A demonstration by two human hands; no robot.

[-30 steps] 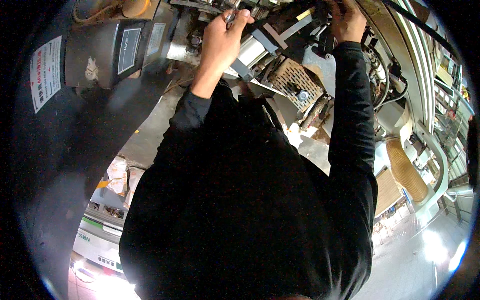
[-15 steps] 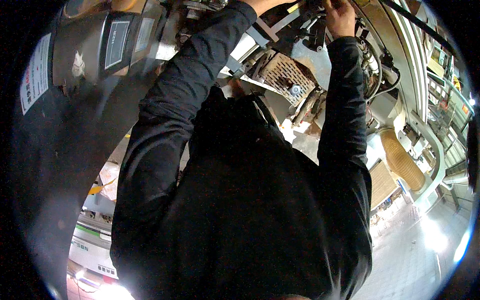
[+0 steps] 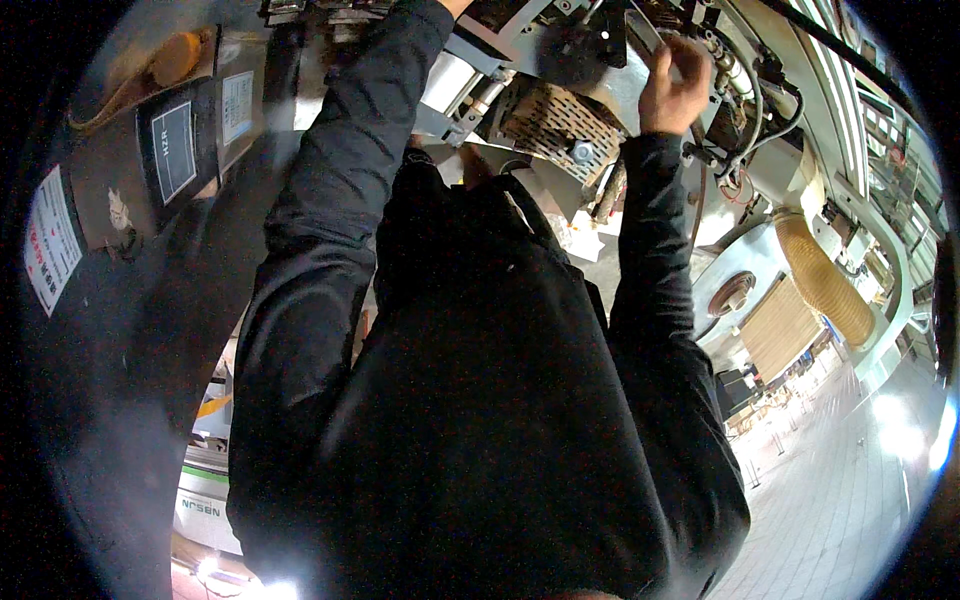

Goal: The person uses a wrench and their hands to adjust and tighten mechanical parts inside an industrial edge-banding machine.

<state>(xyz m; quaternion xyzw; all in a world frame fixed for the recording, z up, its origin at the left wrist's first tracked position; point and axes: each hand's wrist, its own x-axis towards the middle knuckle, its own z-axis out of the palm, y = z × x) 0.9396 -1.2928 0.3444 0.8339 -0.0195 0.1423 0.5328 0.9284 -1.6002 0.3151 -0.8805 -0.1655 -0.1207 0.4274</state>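
My right hand [image 3: 676, 88] is over the machine at the top right of centre, its fingers curled closed. A narrow grey metal strip [image 3: 643, 28] runs up from the fingertips; whether I hold it or it belongs to the machine, I cannot tell. Only the wrist end of my left hand [image 3: 453, 6] shows at the top edge; its fingers are out of the picture. Between my arms lie a dark machine plate [image 3: 580, 50] with small holes and, below it, a slotted metal cover [image 3: 553, 125] with a bolt head [image 3: 581, 151] on it.
Hoses and a cylinder [image 3: 735, 75] sit right of my right hand. A ribbed tan duct [image 3: 815, 270] bends down farther right, beside the tiled floor [image 3: 820, 500]. At left stands a dark cabinet [image 3: 150, 260] with labels. A white box [image 3: 210, 515] is at lower left.
The view has shifted. My right hand now appears lower, closer to the slotted cover. My left hand has slid up and left, almost out of the picture.
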